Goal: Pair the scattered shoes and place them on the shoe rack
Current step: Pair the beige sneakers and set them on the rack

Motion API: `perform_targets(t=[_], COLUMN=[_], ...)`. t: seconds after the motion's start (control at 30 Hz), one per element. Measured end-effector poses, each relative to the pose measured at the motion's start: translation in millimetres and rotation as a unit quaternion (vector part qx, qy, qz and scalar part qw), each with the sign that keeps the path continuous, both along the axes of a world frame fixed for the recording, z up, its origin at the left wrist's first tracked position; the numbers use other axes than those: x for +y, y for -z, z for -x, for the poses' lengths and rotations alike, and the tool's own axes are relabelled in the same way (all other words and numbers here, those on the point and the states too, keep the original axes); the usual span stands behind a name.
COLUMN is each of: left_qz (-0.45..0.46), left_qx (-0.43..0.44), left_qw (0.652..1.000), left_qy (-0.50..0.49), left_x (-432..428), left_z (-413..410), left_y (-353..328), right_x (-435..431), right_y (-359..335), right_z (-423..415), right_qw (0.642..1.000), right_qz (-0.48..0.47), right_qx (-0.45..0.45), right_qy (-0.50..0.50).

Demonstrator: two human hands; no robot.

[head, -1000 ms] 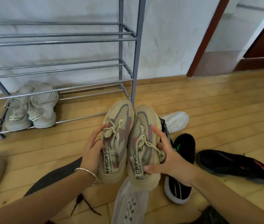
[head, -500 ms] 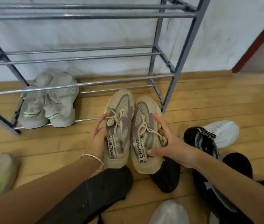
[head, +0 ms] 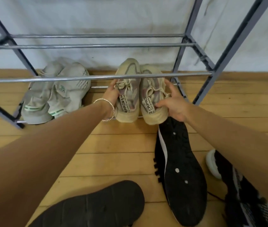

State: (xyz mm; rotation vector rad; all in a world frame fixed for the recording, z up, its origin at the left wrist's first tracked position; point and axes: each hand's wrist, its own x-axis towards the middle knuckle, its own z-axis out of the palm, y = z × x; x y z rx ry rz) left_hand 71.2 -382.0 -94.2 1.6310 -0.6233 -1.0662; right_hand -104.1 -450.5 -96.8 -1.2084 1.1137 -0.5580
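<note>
At centre of frame, under the rail: beige pair [head: 139,94] toes-in on the bottom tier of the shoe rack [head: 97,77], heels at the front bar.
Left hand [head: 112,94]: fingers curled round the left shoe's side, gripping it.
Right hand [head: 174,102]: wrapped round the right shoe, thumb on its tongue.
Change: a second ago carried above the floor, short of the rack; now pushed inside, so second pair nearly placed.
Neighbours: grey pair [head: 54,94] at left, apart from the beige.
Room: gap between pairs; right post [head: 179,66] close beside right shoe; rail low over laces.
Remaining: black shoes [head: 179,169] on floor, lower right.
</note>
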Motion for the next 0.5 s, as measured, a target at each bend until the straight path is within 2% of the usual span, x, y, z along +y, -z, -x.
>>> perform_targets(t=[0.1, 0.2, 0.3, 0.4, 0.5], left_qz=[-0.026, -0.011, 0.006, 0.005, 0.013], left_qx=[0.004, -0.009, 0.022, -0.040, -0.112], left_qw=[1.000, 1.000, 1.000, 0.998, 0.985], left_qy=[0.015, 0.003, -0.021, 0.057, 0.131], left_x=[0, 3, 8, 12, 15], left_z=[3, 1, 2, 5, 8], left_y=[6, 15, 18, 23, 31], right_x=[-5, -2, -5, -9, -7], right_y=[9, 21, 27, 33, 33], right_z=[0, -4, -9, -9, -7], right_qw=[0.999, 0.997, 0.989, 0.980, 0.982], right_qz=[-0.013, -0.003, -0.020, -0.047, -0.035], right_qx=[-0.017, -0.016, -0.013, -0.048, -0.032], right_qy=[0.031, 0.075, 0.144, 0.185, 0.183])
